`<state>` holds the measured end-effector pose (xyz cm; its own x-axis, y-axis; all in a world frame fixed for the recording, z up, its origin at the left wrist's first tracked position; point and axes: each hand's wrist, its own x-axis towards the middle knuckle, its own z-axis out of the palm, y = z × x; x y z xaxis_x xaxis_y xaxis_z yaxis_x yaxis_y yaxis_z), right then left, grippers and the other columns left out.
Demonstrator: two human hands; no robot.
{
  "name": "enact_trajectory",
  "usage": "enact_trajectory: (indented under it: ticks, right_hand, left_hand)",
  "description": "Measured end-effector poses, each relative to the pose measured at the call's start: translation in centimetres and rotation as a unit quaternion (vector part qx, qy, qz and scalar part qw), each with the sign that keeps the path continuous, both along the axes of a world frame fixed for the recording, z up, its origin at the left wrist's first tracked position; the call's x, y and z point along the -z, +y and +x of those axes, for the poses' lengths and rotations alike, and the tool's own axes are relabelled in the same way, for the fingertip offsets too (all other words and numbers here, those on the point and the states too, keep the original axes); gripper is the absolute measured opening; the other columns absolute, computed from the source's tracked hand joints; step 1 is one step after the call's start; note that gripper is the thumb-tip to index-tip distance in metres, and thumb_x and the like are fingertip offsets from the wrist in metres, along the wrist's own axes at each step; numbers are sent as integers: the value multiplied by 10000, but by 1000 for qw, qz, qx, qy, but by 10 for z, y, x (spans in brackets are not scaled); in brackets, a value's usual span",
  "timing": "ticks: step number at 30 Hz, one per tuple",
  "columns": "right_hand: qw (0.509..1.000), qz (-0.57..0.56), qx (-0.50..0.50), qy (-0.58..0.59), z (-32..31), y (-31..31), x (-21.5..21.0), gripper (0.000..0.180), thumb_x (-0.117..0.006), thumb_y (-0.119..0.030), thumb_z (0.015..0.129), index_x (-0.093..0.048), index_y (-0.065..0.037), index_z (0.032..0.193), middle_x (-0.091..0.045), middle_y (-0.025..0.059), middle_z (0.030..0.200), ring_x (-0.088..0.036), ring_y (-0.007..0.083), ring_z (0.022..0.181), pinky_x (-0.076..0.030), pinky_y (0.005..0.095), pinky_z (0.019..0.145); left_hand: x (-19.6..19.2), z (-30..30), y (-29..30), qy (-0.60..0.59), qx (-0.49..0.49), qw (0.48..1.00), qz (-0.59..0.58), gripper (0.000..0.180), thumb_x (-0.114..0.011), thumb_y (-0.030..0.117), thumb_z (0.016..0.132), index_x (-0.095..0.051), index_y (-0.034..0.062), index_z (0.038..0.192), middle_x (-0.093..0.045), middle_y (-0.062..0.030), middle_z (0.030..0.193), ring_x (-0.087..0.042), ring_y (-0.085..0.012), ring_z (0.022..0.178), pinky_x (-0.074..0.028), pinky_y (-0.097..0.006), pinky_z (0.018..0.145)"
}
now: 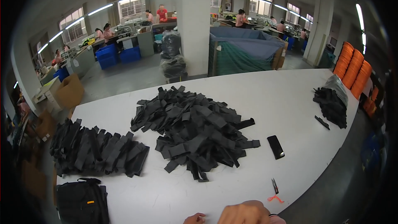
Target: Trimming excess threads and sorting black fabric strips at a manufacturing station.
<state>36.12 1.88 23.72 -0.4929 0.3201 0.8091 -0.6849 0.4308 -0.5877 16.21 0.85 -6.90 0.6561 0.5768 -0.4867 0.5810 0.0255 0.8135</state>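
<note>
At the bottom edge, only the fingertips of my left hand [195, 218] show, curled together. Beside it on the right, my right hand [244, 213] is closed with its knuckles up, slightly blurred. Anything held in either hand is hidden. Ahead of them on the white table [232, 186] lies a large loose heap of short black fabric strips [195, 128]. More black strips [99, 149] stand packed in a row at the left. Thread snips [275, 186] with an orange cord [275, 199] lie to the right of my right hand.
A black bag [82, 201] sits at the table's near left corner. A black phone [275, 147] lies right of the heap. Another pile of black strips [331, 105] spills from a plastic bag at far right, near orange rolls [348, 64]. A pillar [193, 29] and fabric-lined bin [244, 54] stand beyond.
</note>
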Motion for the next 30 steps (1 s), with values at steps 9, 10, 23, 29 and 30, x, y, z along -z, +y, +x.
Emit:
enact_trajectory:
  ticks: [9,10,23,29,30]
  right_hand:
    - [981,-149,99,74,-10,-15,32,351,-629,-192,826,-554,61,1057,-571,174,953,-537,164,703,-400,270,548]
    - [977,-150,126,84,-7,-23,25,351,-629,-192,826,-554,61,1057,-571,174,953,-537,164,703,-400,270,548]
    - [987,-105,125,2,16,-94,-9,358,-597,-186,849,-535,113,1036,-524,226,1040,-553,259,910,-472,296,640]
    - [979,-94,168,60,30,-86,16,198,-617,-214,803,-628,-16,810,-590,122,856,-563,191,710,-447,265,617]
    - [964,-161,207,51,52,-89,33,241,-625,-231,785,-613,-9,876,-584,142,911,-568,186,719,-457,279,619]
  left_hand:
    - [4,26,18,24,248,968,-16,405,-580,287,795,-541,33,1108,-620,-185,966,-595,-262,875,-462,-364,775]
    - [11,27,16,27,263,964,-25,404,-580,285,796,-540,33,1109,-621,-184,965,-595,-261,875,-463,-363,774]
    - [54,14,-9,8,208,974,-86,382,-573,263,812,-533,31,1114,-627,-180,950,-603,-247,869,-468,-351,766]
    - [51,-5,-8,-10,114,989,-97,373,-569,253,820,-530,30,1116,-630,-178,943,-606,-240,867,-470,-345,762]
    - [6,8,-15,-30,130,988,-83,331,-556,194,840,-523,33,1128,-642,-150,901,-614,-212,829,-476,-318,740]
